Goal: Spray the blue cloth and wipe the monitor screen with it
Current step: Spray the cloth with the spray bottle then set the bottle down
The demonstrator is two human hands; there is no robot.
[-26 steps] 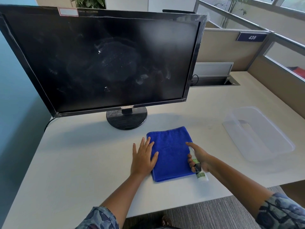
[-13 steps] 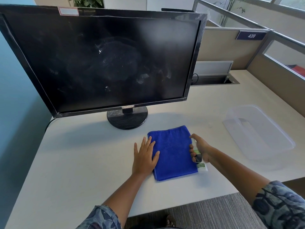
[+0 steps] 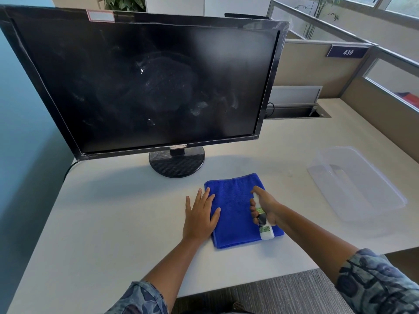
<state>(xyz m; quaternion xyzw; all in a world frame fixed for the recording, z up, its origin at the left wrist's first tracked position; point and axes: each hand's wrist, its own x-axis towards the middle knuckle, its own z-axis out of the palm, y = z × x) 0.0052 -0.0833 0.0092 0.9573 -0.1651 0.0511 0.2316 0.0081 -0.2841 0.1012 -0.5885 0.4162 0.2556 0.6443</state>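
The right hand (image 3: 266,206) gripped a small white spray bottle (image 3: 263,219) over the folded blue microfibre cloth (image 3: 235,211), which lay just left of it; the left hand (image 3: 199,215) lay flat, fingers spread, pinning the cloth's far edge.

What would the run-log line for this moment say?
phase: spraying | left hand: flat on blue cloth | right hand: holds spray bottle over cloth | monitor screen: smudged, unwiped
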